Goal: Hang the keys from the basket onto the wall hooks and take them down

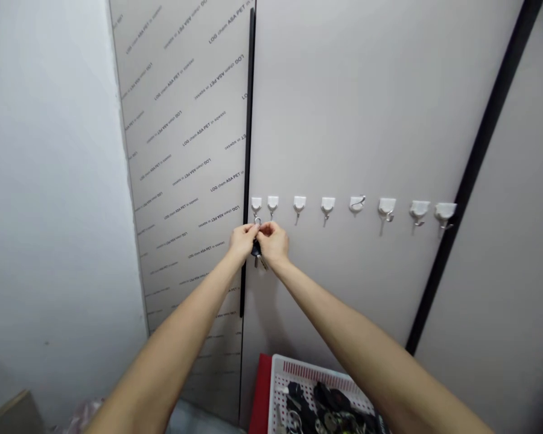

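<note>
Close together on the pale cabinet door, my left hand point(242, 241) and my right hand point(274, 242) both pinch the top of a bunch of keys. A metal ring point(257, 220) rises between my fingertips, just under the leftmost white hook point(256, 204). Whether that ring touches the hook, I cannot tell. Below my fingers dangle the keys point(259, 260), one with a black head and others silver. My fingers hide part of the bunch.
Several more white hooks point(300, 203) run rightward in a row. A long black handle strip point(248, 120) stands left of them, another dark strip point(475, 175) at right. Below, a white basket point(317, 369) of keys sits on something red point(260, 392).
</note>
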`<state>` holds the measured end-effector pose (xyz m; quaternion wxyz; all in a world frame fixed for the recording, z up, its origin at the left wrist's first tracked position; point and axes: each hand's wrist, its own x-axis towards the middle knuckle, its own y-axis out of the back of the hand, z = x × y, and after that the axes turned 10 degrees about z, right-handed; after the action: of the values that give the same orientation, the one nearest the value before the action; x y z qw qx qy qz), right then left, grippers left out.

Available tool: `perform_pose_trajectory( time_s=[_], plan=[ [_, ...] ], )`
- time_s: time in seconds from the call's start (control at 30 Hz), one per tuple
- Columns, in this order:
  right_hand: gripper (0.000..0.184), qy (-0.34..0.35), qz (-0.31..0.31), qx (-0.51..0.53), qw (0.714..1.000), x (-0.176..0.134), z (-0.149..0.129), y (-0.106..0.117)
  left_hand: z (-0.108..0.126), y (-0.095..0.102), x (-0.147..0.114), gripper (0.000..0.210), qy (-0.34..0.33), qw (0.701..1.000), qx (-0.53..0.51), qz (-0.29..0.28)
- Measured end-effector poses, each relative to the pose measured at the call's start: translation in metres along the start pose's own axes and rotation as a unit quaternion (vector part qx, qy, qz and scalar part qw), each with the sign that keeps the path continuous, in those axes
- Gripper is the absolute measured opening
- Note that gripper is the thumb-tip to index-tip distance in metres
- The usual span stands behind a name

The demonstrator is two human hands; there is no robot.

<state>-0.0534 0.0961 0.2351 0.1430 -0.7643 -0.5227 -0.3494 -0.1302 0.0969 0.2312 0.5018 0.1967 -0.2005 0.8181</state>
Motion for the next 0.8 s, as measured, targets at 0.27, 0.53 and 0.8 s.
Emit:
perform_pose_trajectory(
  time_s=[0.27, 0.53, 0.8],
  plan=[
    [0.011, 0.005, 0.013, -0.098, 0.995, 0.02, -0.001, -0.019, -0.003, -0.011, 0.028, 0.023, 0.044, 0.995, 0.047, 0.072],
    [0.017, 0.05, -0.053, -0.077, 0.994, -0.001, 0.024, 0.008, -0.031, 0.012, -0.003, 0.016, 0.028, 0.985, 0.121, 0.121],
    [0.013, -0.036, -0.435, -0.161, 0.885, -0.119, 0.121, 0.099, -0.1, 0.024, -0.155, 0.02, 0.015, 0.956, 0.26, -0.133]
  ],
)
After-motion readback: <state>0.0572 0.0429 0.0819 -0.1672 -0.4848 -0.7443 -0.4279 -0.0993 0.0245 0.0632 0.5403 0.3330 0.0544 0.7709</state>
